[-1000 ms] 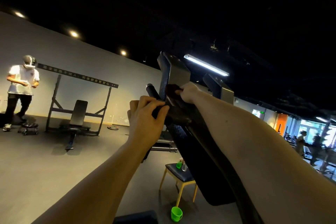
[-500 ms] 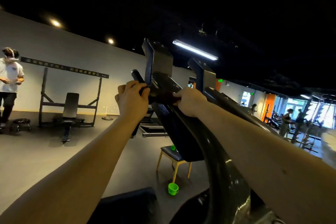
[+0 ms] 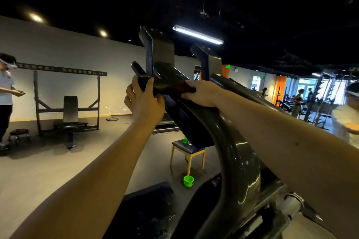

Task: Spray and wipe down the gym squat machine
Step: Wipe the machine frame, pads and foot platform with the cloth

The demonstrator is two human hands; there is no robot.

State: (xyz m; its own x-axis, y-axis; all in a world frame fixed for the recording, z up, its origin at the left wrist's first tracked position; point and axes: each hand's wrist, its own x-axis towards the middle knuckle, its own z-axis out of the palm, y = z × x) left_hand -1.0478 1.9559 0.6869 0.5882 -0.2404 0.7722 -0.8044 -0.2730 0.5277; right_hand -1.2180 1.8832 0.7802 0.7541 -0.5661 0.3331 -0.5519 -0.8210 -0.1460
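Now my left grip (image 3: 144, 101) is clamped round the handle (image 3: 137, 69) of the squat machine (image 3: 239, 161), whose long axis climbs up-left, while my right grip (image 3: 202, 93), just right of that handle, pinches the cloth (image 3: 184, 87) against the machine.

The dark cloth (image 3: 181, 86) is being largely covered by the right hand (image 3: 202, 93), and the handle (image 3: 137, 69) is being partly hidden by the left hand (image 3: 144, 103). The wall lettering (image 3: 62, 69) is being blurred beyond reading, and a bystander (image 3: 4, 87) is being cut off by the left edge.

Right hand (image 3: 202, 92) slid cloth (image 3: 183, 87) along bar (image 3: 165, 83).
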